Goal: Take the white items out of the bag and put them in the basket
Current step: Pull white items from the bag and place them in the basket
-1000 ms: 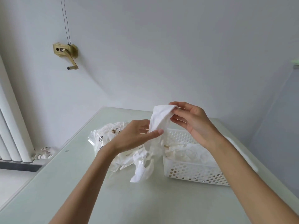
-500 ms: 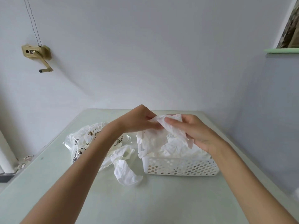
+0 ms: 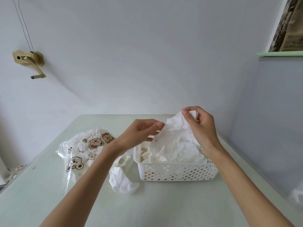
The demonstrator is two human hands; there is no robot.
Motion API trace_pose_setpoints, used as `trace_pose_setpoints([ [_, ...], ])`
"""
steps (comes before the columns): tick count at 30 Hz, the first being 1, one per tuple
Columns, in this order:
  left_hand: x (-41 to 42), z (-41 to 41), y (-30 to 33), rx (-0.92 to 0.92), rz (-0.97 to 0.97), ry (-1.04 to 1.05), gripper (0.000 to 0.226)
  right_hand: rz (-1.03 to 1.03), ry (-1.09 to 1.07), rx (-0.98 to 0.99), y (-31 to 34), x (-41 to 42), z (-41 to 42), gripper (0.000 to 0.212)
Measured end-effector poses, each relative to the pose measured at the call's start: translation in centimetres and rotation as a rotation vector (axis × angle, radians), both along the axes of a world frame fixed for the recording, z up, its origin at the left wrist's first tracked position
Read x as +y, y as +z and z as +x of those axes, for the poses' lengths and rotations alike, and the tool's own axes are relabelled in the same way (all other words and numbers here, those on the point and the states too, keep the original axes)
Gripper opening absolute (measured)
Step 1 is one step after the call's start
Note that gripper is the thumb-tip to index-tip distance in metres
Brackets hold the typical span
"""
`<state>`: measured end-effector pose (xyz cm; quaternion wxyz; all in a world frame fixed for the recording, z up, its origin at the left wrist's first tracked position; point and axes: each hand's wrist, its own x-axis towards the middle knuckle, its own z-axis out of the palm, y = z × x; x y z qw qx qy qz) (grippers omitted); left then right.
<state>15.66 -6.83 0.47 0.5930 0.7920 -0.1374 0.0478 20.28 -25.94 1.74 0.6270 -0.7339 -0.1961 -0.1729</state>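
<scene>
A white perforated basket point(image 3: 177, 173) stands on the table at centre right, heaped with crumpled white items. My right hand point(image 3: 200, 128) pinches the top corner of a white sheet point(image 3: 173, 136) and holds it above the basket. My left hand point(image 3: 142, 131) is at the sheet's left edge, thumb and fingers pinching it. A clear bag printed with cartoon bears point(image 3: 85, 149) lies to the left of the basket. One more crumpled white item point(image 3: 122, 181) lies on the table between bag and basket.
The pale green table point(image 3: 147, 207) runs to a wall at the back and a grey panel on the right. A brass crank point(image 3: 31, 62) is fixed to the wall at upper left. White stuff point(image 3: 297, 195) shows at the right edge.
The view has swung right. Both hands have carried the white sheet from beside the bag to above the basket, and my right hand has lifted its corner higher.
</scene>
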Motion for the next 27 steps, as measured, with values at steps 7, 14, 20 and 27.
trace_pose_setpoints([
  [7, -1.9, 0.1, -2.3, 0.047, -0.057, 0.027, 0.046, 0.015, 0.121, -0.001, 1.8, -0.2, 0.0, 0.007],
  [14, 0.2, 0.2, -1.8, -0.011, -0.099, 0.121, 0.062, -0.469, 0.265, 0.486, 2.6, -4.9, 3.1, 0.031],
  [20, 0.0, 0.7, -2.5, 0.048, -0.132, 0.11, 0.03, 0.004, 0.259, 0.58, 1.7, -5.0, 4.7, 0.021],
  [27, -3.5, 2.9, -3.0, 0.116, -0.377, 0.43, 0.031, 0.411, -0.177, 0.32, -0.1, -0.7, 4.0, 0.023],
])
